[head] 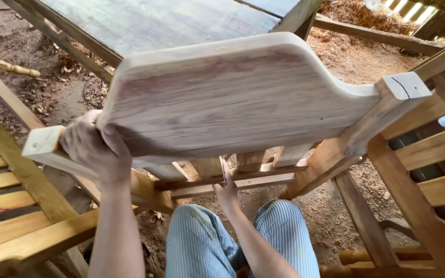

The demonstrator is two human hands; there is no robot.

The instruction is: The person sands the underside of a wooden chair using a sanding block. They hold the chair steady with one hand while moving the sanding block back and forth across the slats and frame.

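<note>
Presently, held piece: pale unfinished wooden chair back with broad curved top rail [233,98], tilted, centre frame.
Left hand [95,149]: fingers wrapped over rail's left end.
Right hand [226,191]: lower centre, pinching a thin tool at the slats; grip partly hidden.
Advice: steady the frame while working the joint.

Wooden chair back [233,98] at centre, its 2 posts left and right; left hand [95,149] on the left post [45,146], right hand [226,193] beneath; slatted frames [6,180] flank both sides; table [150,20] behind; sawdust floor [351,56] below.

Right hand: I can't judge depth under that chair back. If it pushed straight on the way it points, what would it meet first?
Probably the wide top board: the right hand points up between the slats just below it; depth is unclear.
</note>
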